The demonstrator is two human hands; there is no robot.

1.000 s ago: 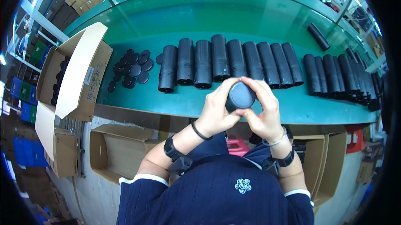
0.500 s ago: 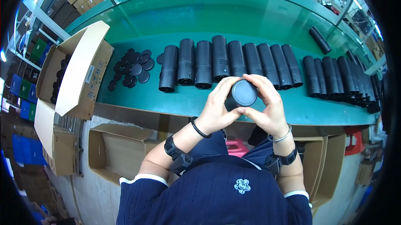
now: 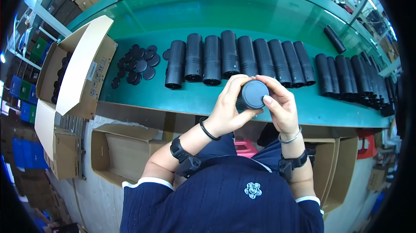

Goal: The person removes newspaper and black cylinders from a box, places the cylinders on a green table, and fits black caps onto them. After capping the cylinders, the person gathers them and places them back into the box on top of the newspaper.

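Between my hands is a black cylindrical tube [image 3: 254, 94], its round, flat end facing up toward me. My left hand [image 3: 229, 108] wraps round its left side, with the thumb along the near side. My right hand [image 3: 282, 108] grips the right side, its thumb lying on the rim of the round end. Just beyond, a row of black ribbed tubes [image 3: 230, 55] lies side by side on the green table [image 3: 151, 96]. Left of that row is a loose pile of black round caps [image 3: 141, 65]. The lower part of the held tube is hidden by my fingers.
An open cardboard box [image 3: 86, 70] with black parts inside stands at the table's left end. More black tubes [image 3: 344, 75] are grouped at the right, and a single tube [image 3: 334, 39] lies farther back. Below the front edge are cardboard boxes [image 3: 125, 155] and a red stool [image 3: 367, 144].
My right thumb has moved from the tube's near side up onto the rim of its round end. The left hand keeps its hold, and the view has shifted slightly.
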